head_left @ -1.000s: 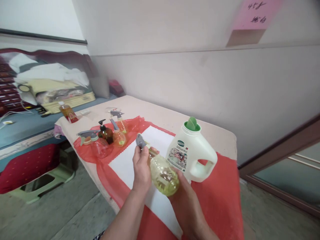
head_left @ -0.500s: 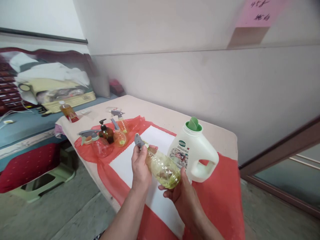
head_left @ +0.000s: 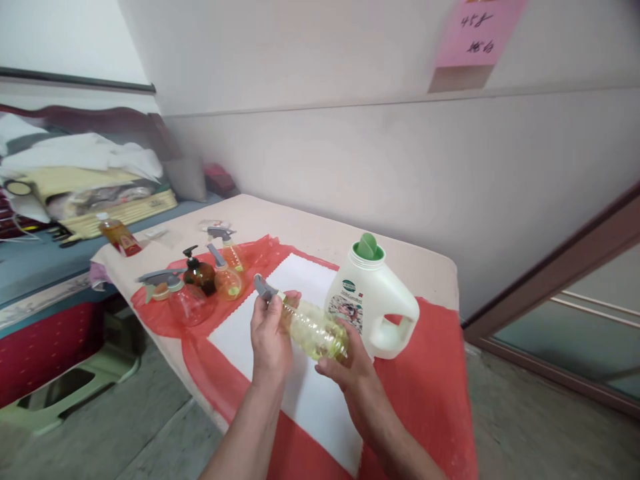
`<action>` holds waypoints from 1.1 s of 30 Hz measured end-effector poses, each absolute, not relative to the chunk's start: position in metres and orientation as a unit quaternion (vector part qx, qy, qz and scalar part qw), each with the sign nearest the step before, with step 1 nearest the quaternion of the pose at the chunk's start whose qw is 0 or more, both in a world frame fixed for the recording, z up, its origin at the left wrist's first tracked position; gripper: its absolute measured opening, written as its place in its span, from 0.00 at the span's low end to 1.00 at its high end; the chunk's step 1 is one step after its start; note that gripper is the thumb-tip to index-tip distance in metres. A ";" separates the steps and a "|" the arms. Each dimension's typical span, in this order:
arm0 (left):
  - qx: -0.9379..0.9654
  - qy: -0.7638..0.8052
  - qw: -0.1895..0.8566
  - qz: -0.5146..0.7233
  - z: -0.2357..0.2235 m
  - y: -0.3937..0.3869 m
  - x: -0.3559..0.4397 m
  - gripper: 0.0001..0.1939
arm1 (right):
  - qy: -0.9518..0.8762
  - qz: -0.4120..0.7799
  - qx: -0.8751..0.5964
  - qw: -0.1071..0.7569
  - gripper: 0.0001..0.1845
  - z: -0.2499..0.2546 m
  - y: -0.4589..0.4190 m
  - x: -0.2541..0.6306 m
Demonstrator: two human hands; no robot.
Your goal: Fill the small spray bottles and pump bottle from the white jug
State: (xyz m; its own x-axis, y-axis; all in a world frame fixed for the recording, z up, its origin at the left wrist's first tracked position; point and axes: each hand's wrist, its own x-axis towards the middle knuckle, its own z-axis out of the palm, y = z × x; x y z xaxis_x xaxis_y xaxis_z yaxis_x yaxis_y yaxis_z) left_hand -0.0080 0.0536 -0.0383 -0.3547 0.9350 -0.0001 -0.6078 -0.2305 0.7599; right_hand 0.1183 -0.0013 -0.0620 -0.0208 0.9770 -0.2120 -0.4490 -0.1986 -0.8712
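Observation:
A clear yellowish spray bottle (head_left: 311, 328) with a grey trigger head lies tilted in the air between my two hands. My left hand (head_left: 271, 337) is closed round its neck, just below the trigger head. Around the base of the bottle, my right hand (head_left: 354, 363) has its fingers wrapped. A little yellowish liquid shows inside. Just behind my right hand stands a large white jug (head_left: 375, 300) with a handle, a picture label and a green piece in its mouth. Beneath the bottle lies a white sheet (head_left: 320, 413) on red plastic (head_left: 420, 407).
At the table's left stand a brown pump bottle (head_left: 200, 275), a clear bottle (head_left: 187, 305) and other spray bottles (head_left: 229, 281). An amber bottle (head_left: 119, 235) leans near the far left corner. A stool (head_left: 75, 393) stands left; a wall (head_left: 350, 160) runs behind.
My right hand has shifted its hold and now wraps over the bottle's base. The bottle is tilted closer to level. The view has turned slightly right.

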 end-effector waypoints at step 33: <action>0.408 0.494 0.388 0.663 -0.038 0.037 0.014 0.19 | -0.332 0.129 -0.625 0.694 0.44 -0.006 0.024 0.264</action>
